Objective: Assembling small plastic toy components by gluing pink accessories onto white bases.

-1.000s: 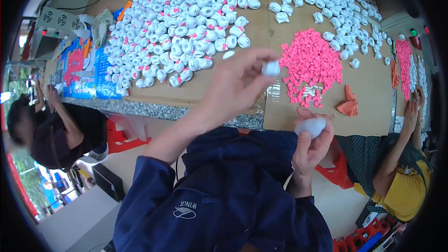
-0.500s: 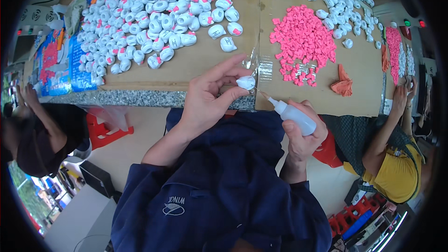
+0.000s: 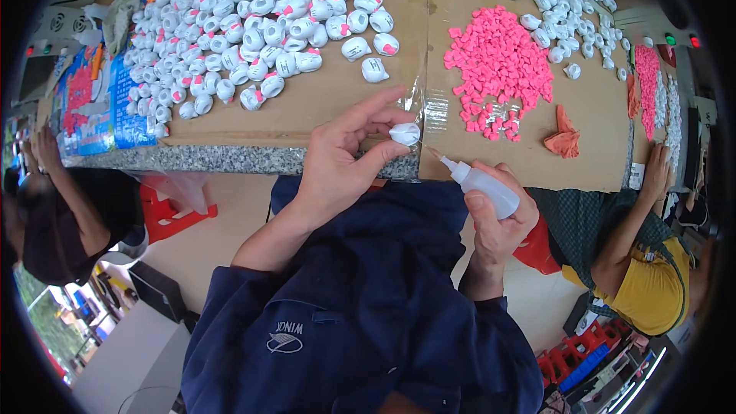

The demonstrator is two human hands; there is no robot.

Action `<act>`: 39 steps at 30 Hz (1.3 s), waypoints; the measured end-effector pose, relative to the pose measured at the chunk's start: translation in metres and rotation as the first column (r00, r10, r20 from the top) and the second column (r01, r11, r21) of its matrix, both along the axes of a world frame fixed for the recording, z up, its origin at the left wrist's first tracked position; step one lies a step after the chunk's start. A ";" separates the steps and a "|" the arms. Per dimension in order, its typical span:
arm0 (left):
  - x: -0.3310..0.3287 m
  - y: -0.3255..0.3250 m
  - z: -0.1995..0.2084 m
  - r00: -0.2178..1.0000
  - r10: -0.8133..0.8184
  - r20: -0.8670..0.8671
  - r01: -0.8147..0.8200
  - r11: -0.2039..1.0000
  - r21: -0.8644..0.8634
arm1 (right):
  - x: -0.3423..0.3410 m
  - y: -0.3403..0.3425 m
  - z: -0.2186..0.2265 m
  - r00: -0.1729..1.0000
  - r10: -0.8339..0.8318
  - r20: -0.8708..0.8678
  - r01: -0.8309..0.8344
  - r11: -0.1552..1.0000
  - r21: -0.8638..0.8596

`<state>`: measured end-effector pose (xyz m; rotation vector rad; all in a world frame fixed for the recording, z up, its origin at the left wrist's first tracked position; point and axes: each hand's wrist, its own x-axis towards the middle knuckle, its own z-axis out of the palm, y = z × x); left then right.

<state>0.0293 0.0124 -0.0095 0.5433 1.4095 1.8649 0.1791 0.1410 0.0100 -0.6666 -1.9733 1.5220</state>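
Observation:
My left hand [image 3: 345, 153] pinches a small white rounded piece [image 3: 405, 134] between thumb and fingertips, just above the table's front edge. Wrapped in my right hand [image 3: 502, 222] is a translucent squeeze bottle [image 3: 491, 190] with a long, thin nozzle. Its tilted tip points up and left toward the white piece, with a small gap between them. Beyond my right hand lies a pile of pink bow-shaped pieces [image 3: 502, 61]. Past my left hand, many white pieces [image 3: 268, 23] are heaped, several bearing a pink bow.
Brown cardboard [image 3: 337, 96] covers the table, whose granite edge [image 3: 238, 159] shows in front. A crumpled orange scrap [image 3: 563, 134] lies right of the bows. More white pieces [image 3: 567, 4] spread at the far right. Co-workers sit on both sides; a red stool [image 3: 172, 215] stands at left.
The bottle's nozzle tip has drawn slightly right, away from the white piece. My left hand has stayed almost still. At far right, the co-worker's hands have shifted.

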 end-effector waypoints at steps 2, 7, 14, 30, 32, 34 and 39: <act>0.000 0.000 0.000 1.000 0.003 -0.002 -0.003 1.000 -0.003 | 0.000 0.001 -0.001 1.000 -0.004 0.001 0.004 1.000 0.003; -0.001 0.000 0.001 1.000 -0.009 0.004 0.009 1.000 -0.024 | -0.003 0.001 -0.003 1.000 0.011 -0.010 -0.010 0.999 0.048; -0.003 -0.002 0.000 0.999 -0.039 -0.028 0.037 0.998 -0.052 | -0.004 0.001 -0.004 1.000 -0.003 -0.026 0.003 1.000 0.006; 0.003 -0.007 0.008 0.977 -0.095 0.191 0.117 0.987 -0.110 | -0.028 0.005 -0.024 0.999 -0.030 -0.034 0.038 0.965 0.260; 0.005 -0.006 0.007 0.974 -0.109 0.200 0.123 0.991 -0.059 | -0.029 0.004 -0.026 0.998 -0.043 -0.042 0.050 0.980 0.191; 0.004 -0.011 0.005 0.981 -0.086 0.173 0.102 0.991 -0.088 | -0.028 0.001 -0.032 0.997 -0.057 -0.043 0.064 0.981 0.183; 0.009 -0.008 0.004 0.975 -0.105 0.197 0.117 0.992 -0.049 | -0.011 0.007 -0.019 0.988 -0.130 -0.088 0.148 0.958 0.246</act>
